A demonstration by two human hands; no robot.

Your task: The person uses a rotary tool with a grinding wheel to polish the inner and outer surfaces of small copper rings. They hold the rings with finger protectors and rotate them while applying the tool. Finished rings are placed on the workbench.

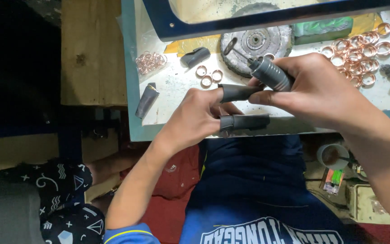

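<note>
My right hand grips a dark ribbed rotary tool handpiece whose thin bit points up and left toward a round grey polishing wheel. My left hand wears dark rubber finger sleeves on two fingers, and their tips meet my right fingers just under the handpiece. Whether a small piece sits pinched between the fingertips is hidden. Both hands hover over the near edge of the white worktop.
Three loose copper rings lie just beyond my left hand. A pile of copper rings lies at the right, a smaller bunch at the left. Spare dark finger sleeves lie nearby. A green block rests at the back.
</note>
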